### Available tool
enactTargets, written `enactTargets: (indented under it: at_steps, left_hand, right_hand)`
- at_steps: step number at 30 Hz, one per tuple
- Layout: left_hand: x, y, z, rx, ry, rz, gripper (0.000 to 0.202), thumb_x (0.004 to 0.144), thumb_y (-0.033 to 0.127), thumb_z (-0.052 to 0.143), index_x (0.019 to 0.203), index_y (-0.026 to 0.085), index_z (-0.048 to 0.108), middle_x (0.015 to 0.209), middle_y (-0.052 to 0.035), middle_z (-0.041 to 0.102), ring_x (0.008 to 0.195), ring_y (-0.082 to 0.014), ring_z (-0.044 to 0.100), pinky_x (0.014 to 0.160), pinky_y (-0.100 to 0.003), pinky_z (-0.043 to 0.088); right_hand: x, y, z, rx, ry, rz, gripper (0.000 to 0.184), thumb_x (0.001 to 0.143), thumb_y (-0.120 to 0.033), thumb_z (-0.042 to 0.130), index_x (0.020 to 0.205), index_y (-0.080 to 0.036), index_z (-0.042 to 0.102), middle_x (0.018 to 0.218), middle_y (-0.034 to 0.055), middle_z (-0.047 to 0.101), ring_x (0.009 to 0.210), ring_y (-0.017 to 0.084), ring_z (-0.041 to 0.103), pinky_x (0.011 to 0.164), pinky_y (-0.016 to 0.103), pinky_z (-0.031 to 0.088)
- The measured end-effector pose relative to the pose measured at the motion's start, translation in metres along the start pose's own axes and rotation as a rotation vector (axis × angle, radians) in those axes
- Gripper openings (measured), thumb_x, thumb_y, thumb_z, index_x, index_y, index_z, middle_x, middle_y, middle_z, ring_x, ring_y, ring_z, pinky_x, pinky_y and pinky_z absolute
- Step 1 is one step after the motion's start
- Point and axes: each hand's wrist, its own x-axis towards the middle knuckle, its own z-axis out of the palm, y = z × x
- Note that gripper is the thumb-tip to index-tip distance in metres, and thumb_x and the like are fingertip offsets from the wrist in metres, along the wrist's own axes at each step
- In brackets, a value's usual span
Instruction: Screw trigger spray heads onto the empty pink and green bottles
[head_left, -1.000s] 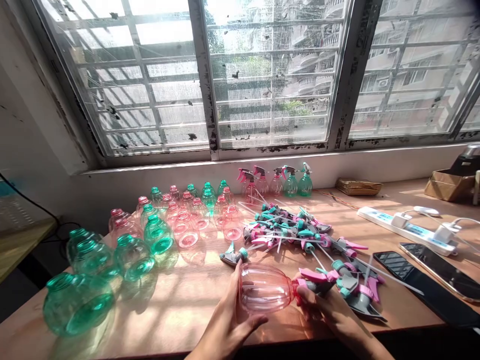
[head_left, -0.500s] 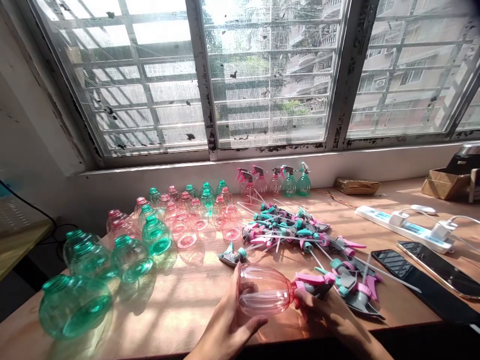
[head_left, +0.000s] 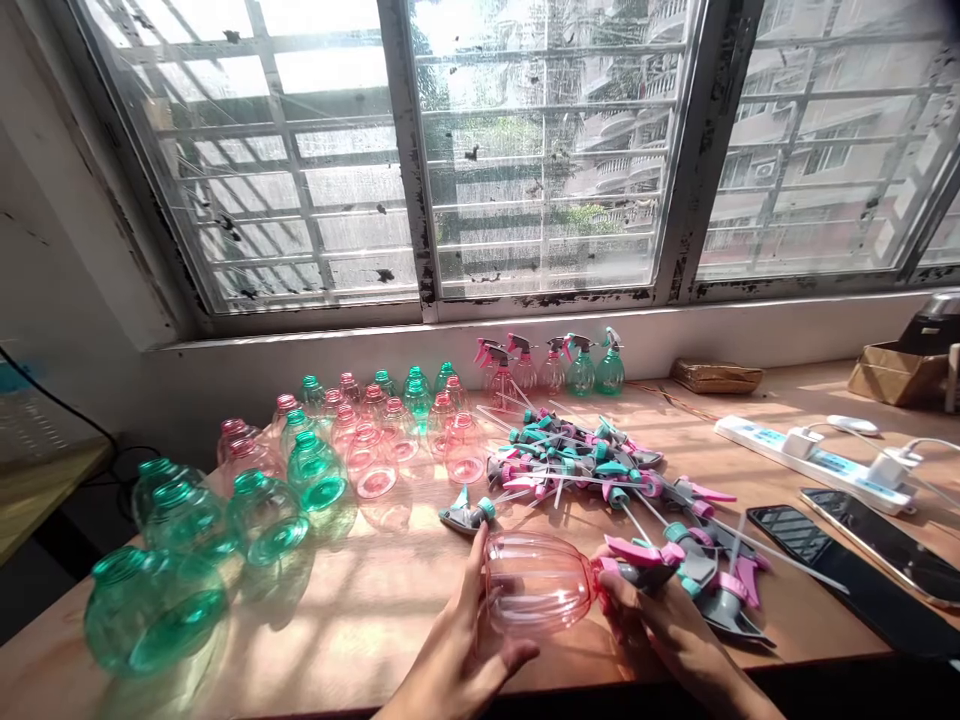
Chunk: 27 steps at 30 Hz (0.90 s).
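A pink see-through bottle (head_left: 536, 590) lies on its side in the air over the table's front edge, its neck pointing right. My left hand (head_left: 457, 650) cups its base, thumb below and fingers behind. At the neck, my right hand (head_left: 652, 620) grips the pink and grey trigger sprayer (head_left: 643, 558), which sits on the bottle's mouth. Whether it is fully screwed on cannot be seen. Just beyond my left fingertips lies a loose teal and grey trigger sprayer (head_left: 466, 512). A heap of sprayers (head_left: 577, 460) with white tubes lies behind my right hand.
Several open green bottles (head_left: 154, 620) and pink bottles (head_left: 367, 465) stand at left. Bottles with sprayers (head_left: 581, 368) line the wall under the window. Two phones (head_left: 810, 570), a white power strip (head_left: 802, 455) and a brown packet (head_left: 716, 377) lie at right.
Both hands have shifted slightly right with the bottle. The sprayer appears turned a little at the neck, and my left fingers have loosened somewhat around the base.
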Motion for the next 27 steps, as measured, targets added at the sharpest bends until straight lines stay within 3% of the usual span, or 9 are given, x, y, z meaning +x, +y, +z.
enactTargets:
  at_steps: [3,8,14,18,21,24,27]
  left_hand:
    - [-0.001,-0.004,0.000,-0.068,-0.016,-0.013,0.116,0.093,0.054,0.077,0.170,0.037,-0.008,0.158,-0.0119,0.055,0.142,-0.0350,0.056,0.121,-0.048,0.044]
    - [0.000,-0.004,0.001,-0.079,-0.009,0.003,0.100,0.097,0.055,0.071,0.171,0.034,0.007,0.171,-0.0137,0.038,0.157,-0.0386,0.038,0.129,-0.053,0.032]
    - [0.002,-0.007,0.003,-0.067,0.039,0.025,0.100,0.100,0.058,0.065,0.171,0.035,-0.001,0.168,-0.0186,0.039,0.137,-0.0365,0.061,0.122,-0.054,0.043]
    - [0.000,-0.009,0.004,-0.155,0.010,0.016,0.110,0.092,0.047,0.080,0.170,0.042,0.002,0.175,-0.0107,0.031,0.156,-0.0387,0.040,0.129,-0.054,0.031]
    - [0.000,-0.003,0.005,-0.299,0.020,0.008,0.109,0.092,0.046,0.081,0.170,0.041,0.006,0.171,-0.0094,0.039,0.161,-0.0379,0.031,0.130,-0.054,0.032]
    - [0.000,0.002,0.005,-0.338,0.012,-0.019,0.109,0.092,0.047,0.082,0.171,0.037,0.007,0.169,-0.0118,0.043,0.158,-0.0374,0.038,0.129,-0.053,0.034]
    - [0.002,-0.001,0.004,-0.244,0.015,0.000,0.108,0.093,0.053,0.078,0.171,0.034,0.006,0.164,-0.0171,0.047,0.147,-0.0369,0.052,0.121,-0.050,0.046]
  right_hand:
    - [0.001,-0.004,0.001,-0.139,-0.013,-0.004,0.052,0.079,-0.069,0.085,0.071,-0.018,0.075,0.061,0.0012,0.068,0.054,0.015,0.059,0.053,0.026,0.039]
    - [0.003,-0.005,0.000,-0.252,-0.042,-0.027,0.060,0.082,-0.075,0.076,0.066,-0.017,0.075,0.053,0.0015,0.065,0.047,0.015,0.054,0.048,0.025,0.033]
    - [0.002,-0.005,0.001,-0.262,0.010,-0.021,0.058,0.079,-0.074,0.080,0.066,-0.018,0.075,0.051,0.0024,0.067,0.047,0.016,0.056,0.048,0.027,0.037]
    - [0.003,-0.003,-0.001,-0.269,-0.034,-0.034,0.058,0.082,-0.074,0.078,0.067,-0.018,0.075,0.051,0.0024,0.067,0.046,0.015,0.054,0.047,0.025,0.035]
    - [0.004,-0.002,-0.003,-0.285,-0.042,-0.039,0.058,0.083,-0.074,0.077,0.066,-0.018,0.074,0.052,0.0019,0.066,0.047,0.015,0.052,0.048,0.026,0.035]
    - [0.003,-0.002,-0.003,-0.241,-0.047,-0.034,0.054,0.084,-0.070,0.078,0.068,-0.018,0.074,0.055,0.0022,0.067,0.050,0.017,0.057,0.049,0.028,0.037]
    - [0.002,-0.005,-0.001,-0.213,-0.033,-0.027,0.053,0.083,-0.069,0.080,0.070,-0.018,0.074,0.058,0.0020,0.068,0.051,0.017,0.059,0.049,0.027,0.038]
